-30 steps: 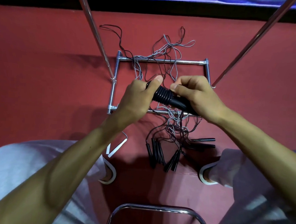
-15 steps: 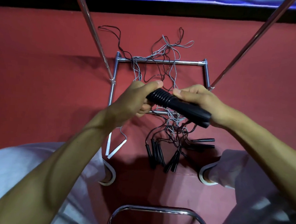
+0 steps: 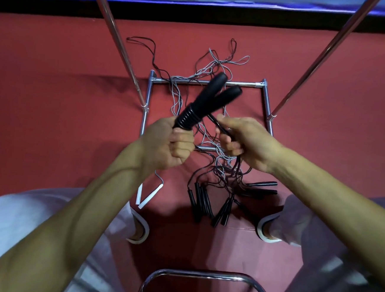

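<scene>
The left fingers [image 3: 182,145] are clenched round the ribbed end of the two black rope handles [image 3: 210,95], and that's the change. Half a second ago the pair lay nearly level between both hands. Now it stands up and away from the person, tips fanned into a narrow V over the far bar of the metal frame [image 3: 265,100]. The right fingers [image 3: 228,145] have let go of the handle end they held then and now curl round the black cord [image 3: 219,127], which runs from the handles' base across to them. The two hands have drawn a little apart.

What's hard to read: the foot of the handles vanishes inside the left fist, so where the cord leaves them can't be seen. Below the right hand the cord drops into the tangle of cords [image 3: 217,63], and there it can't be followed. That tangle also hides most of the frame's near bar.

The left hand [image 3: 171,144] is a tight fist, knuckles facing the camera, with the forearm rising from lower left. The right hand [image 3: 243,142] sits at the same height just beside it, its back turned up and its forearm coming in from lower right. Both hover above the red floor [image 3: 53,114]. Down there, a bunch of spare black handles [image 3: 206,201] and two white handles [image 3: 147,197] lie between the person's feet.
</scene>
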`<action>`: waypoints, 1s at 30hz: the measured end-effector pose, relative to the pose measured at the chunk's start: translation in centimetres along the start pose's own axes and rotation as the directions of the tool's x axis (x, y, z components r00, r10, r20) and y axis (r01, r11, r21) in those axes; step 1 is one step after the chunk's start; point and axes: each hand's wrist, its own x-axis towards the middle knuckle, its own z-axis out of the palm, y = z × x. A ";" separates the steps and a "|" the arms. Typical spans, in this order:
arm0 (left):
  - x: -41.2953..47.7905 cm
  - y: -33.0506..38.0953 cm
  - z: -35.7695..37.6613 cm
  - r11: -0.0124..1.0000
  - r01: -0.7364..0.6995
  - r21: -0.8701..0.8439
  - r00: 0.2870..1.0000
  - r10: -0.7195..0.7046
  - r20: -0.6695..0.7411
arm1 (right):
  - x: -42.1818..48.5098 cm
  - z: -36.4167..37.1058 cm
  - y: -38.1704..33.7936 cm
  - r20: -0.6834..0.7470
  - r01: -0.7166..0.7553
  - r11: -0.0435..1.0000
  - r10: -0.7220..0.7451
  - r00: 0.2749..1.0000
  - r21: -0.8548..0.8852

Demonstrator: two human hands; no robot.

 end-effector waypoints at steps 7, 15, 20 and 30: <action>-0.5 1.9 -1.0 0.981 0.034 -0.193 0.999 -0.034 0.001 | -0.3 -1.7 0.4 -0.094 0.385 0.436 -0.752 0.653 -0.813; -1.1 2.9 -1.7 0.960 0.086 -0.266 0.996 -0.078 0.039 | -0.9 -1.5 -1.3 -0.037 0.131 0.975 -0.140 0.989 -0.182; -1.1 2.8 -1.4 0.968 0.071 -0.240 0.997 -0.071 0.010 | -1.2 -2.0 -2.4 0.241 -0.249 0.964 0.220 0.945 0.097; -1.4 2.8 -1.3 0.958 0.054 -0.281 0.998 -0.056 0.004 | -1.0 -2.7 -1.7 0.109 0.420 0.363 -0.635 0.764 -0.832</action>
